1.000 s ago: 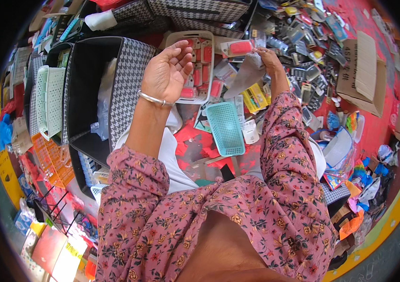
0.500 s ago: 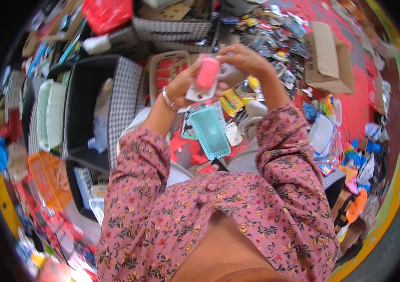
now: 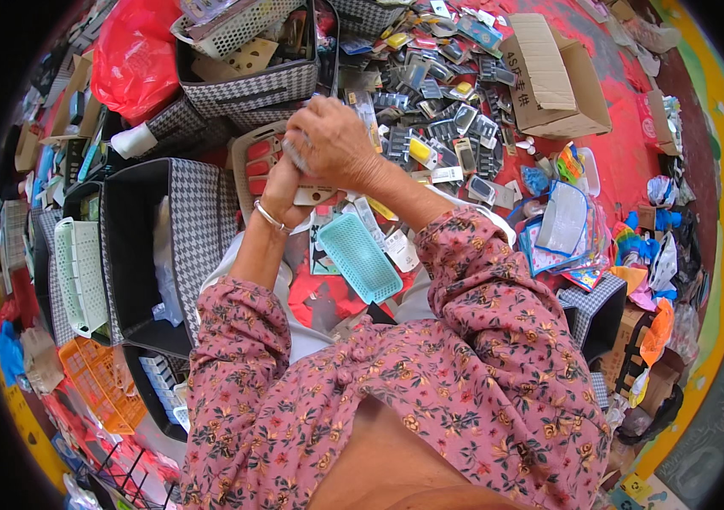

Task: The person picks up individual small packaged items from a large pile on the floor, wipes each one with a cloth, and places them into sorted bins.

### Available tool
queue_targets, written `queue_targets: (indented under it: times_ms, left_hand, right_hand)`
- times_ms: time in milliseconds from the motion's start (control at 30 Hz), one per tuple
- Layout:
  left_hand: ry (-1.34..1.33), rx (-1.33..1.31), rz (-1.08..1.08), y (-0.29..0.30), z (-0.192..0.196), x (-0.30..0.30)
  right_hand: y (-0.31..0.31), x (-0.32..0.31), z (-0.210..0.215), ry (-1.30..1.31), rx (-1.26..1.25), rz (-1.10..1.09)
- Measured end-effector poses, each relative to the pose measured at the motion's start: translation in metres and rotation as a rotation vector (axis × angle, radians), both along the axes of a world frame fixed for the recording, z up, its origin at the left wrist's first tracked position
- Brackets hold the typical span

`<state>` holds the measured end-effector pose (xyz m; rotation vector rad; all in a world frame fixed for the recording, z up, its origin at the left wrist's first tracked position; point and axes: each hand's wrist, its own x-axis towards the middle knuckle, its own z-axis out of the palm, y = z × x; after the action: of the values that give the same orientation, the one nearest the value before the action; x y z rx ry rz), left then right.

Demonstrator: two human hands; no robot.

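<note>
**user1:** Pink-and-white packet, flat card type, is being held up right in the middle of the view, over the beige tray with the red packs in it. Only the lower edge of it can really be seen.

**user2:** Gripped by which hand though?

**user1:** Both, as far as can be told. The left hand, bangle on the wrist, is closed around it from below. The right hand is laid over the top with fingers curled down onto it, so most of the packet is hidden.

**user2:** And what's spread around it?

**user1:** A teal slotted basket is lying just below the hands on the red sheet. A black houndstooth-lined bin is placed to the left, with a pale green basket tucked beside it. A cardboard box is parked upper right, and a big scatter of small carded items is strewn between it and the hands. A red plastic bag is bunched top left.
</note>
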<state>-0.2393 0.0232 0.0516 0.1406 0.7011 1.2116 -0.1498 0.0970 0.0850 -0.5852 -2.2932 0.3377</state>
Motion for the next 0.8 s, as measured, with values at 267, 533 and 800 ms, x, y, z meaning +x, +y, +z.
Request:
queue_targets:
  times_ms: [267,533,800]
  left_hand:
    - [-0.021,0.155,-0.017,-0.011,0.003,-0.018]
    - [0.239,0.068,0.161,-0.014,-0.017,-0.009]
    - [0.198,0.045,0.474,-0.015,-0.031,-0.051]
  right_hand:
    - [0.080,0.044,-0.004,-0.102,0.017,-0.414]
    - [-0.016,-0.027,-0.009,-0.032,-0.147,-0.012]
    - [-0.043,-0.010,-0.028,-0.283,-0.292,0.319]
